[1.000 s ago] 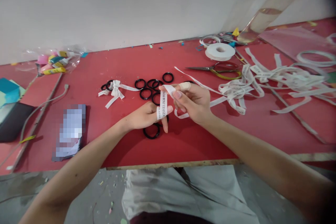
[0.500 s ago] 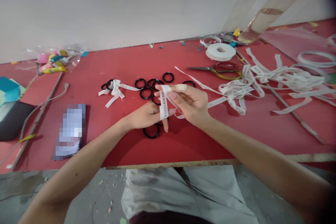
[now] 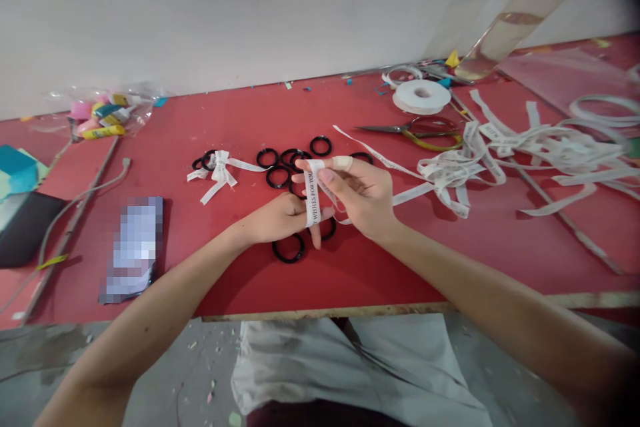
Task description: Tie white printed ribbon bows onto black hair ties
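A white printed ribbon (image 3: 313,197) stretches upright between my two hands over the middle of the table. Its lower end loops round an extended finger of my left hand (image 3: 280,218), whose other fingers are partly hidden. My right hand (image 3: 369,192) pinches the upper part between thumb and forefinger; a pale bandage wraps one of its fingers. From this hand the ribbon trails right to a tangled ribbon pile (image 3: 445,177). Several black rings (image 3: 289,248) lie beneath and behind the hands. To the left, a ribbon bow (image 3: 220,167) sits against some black rings.
Scissors (image 3: 407,132) and a white ribbon spool (image 3: 421,97) lie at the back right, near a tilted clear container (image 3: 520,20) of liquid. At left are a phone (image 3: 133,247), a cable (image 3: 85,197), a dark case (image 3: 25,227) and a plastic bag of colourful items (image 3: 103,113).
Both hands stay almost in place with the ribbon stretched between them. My right hand has shifted very slightly left, and the view has moved a little.
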Demonstrator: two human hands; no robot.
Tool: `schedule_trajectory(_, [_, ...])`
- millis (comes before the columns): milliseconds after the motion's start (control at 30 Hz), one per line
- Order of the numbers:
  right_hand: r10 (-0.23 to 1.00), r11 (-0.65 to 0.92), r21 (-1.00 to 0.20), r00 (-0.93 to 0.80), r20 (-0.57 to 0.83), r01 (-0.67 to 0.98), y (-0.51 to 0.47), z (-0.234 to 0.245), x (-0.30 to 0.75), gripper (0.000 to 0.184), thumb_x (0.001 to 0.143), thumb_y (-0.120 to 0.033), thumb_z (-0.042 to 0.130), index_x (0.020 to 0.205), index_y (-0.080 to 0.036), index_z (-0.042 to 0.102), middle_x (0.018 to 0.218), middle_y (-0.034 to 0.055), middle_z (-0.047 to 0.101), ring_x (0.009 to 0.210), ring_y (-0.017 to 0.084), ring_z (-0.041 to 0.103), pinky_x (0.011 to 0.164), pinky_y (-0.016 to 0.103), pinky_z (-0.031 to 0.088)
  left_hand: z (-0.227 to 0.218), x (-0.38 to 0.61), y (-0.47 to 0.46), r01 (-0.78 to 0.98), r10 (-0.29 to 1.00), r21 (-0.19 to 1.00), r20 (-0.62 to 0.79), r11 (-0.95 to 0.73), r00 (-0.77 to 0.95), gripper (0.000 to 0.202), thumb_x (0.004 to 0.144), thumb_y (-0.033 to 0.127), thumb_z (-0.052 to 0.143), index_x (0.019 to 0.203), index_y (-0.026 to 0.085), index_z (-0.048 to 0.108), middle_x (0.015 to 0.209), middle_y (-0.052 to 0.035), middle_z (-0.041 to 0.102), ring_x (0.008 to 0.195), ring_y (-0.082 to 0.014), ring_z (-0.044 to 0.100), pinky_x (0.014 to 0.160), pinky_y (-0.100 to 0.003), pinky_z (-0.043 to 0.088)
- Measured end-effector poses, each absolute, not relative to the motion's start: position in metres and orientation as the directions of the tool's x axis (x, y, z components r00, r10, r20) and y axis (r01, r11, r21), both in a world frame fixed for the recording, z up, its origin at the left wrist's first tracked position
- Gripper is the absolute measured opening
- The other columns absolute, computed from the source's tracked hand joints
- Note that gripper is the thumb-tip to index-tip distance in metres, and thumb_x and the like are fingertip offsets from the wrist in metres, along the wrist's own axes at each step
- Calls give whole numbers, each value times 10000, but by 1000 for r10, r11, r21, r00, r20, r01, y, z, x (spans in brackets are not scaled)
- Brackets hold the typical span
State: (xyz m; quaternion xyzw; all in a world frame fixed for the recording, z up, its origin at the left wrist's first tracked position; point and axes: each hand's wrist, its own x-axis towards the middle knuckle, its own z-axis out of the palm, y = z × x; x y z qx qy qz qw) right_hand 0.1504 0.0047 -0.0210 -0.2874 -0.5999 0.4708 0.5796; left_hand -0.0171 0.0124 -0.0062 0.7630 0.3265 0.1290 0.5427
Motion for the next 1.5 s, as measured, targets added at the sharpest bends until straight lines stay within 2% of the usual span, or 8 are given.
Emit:
schedule_trajectory(200, [868,418,-883,-192,457,-212,6,-21,149,182,920,-242,628,1064,-221,738,1087,39,762,876,175,758,785,307,646,-7,-19,13,377,658,909,-176,-177,732,567,892,584,543,607,135,738,472,17,523,476,-65,346,546,-243,316])
schedule_trajectory(333, [864,433,-888,-212,458,-155,7,-23,151,193,931,-269,612,1071,-216,734,1056,41,767,886,171,753,809,301,628,-9,-20,14,371,658,910,-168,-182,734,577,897,569,541,565,131,714,459,16,524,463,-59,350,538,-234,320])
schedule_trajectory(500, [849,464,-881,-329,414,87,11,-26,155,246,946,-343,576,1076,-199,727,1009,54,764,936,181,723,824,283,574,-9,-19,14,396,665,900,-184,-182,724,569,896,568,542,571,139,726,515,-10,609,529,-77,461,624,-217,394])
schedule_trajectory(567, [830,488,-850,-409,381,200,14,-27,156,280,964,-365,537,1067,-182,722,993,56,754,889,167,703,781,258,539,-10,-19,14,381,651,900,-161,-212,741,536,883,565,564,602,145,744,571,-19,652,583,-88,518,658,-211,413])
schedule_trajectory(733, [790,515,-797,-536,298,317,20,-28,157,389,985,-448,476,915,-155,721,693,-3,640,603,97,530,573,216,381,-14,-16,14,371,622,883,-122,-287,774,483,880,545,579,681,149,770,623,-22,669,620,-96,555,650,-209,420])
schedule_trajectory(933, [818,492,-812,-486,308,314,20,-29,160,502,977,-552,429,850,-148,699,645,-14,579,566,90,463,538,224,325,-12,-15,11,291,634,888,0,-355,774,496,878,541,588,664,133,770,483,12,531,470,-56,386,490,-210,306])
schedule_trajectory(1167, [866,415,-866,-413,282,278,21,-32,162,600,966,-623,366,812,-160,714,711,25,682,663,141,600,573,238,397,-8,-17,9,190,676,897,148,-400,722,515,897,542,562,665,129,763,408,42,436,419,-44,292,453,-219,275])
schedule_trajectory(1500, [853,409,-890,-430,295,200,23,-37,163,398,969,-471,483,1158,-172,666,986,73,762,892,204,729,760,286,550,-8,-22,8,184,675,836,267,-518,688,560,917,595,488,700,165,775,507,-28,643,447,-68,493,503,-228,380])
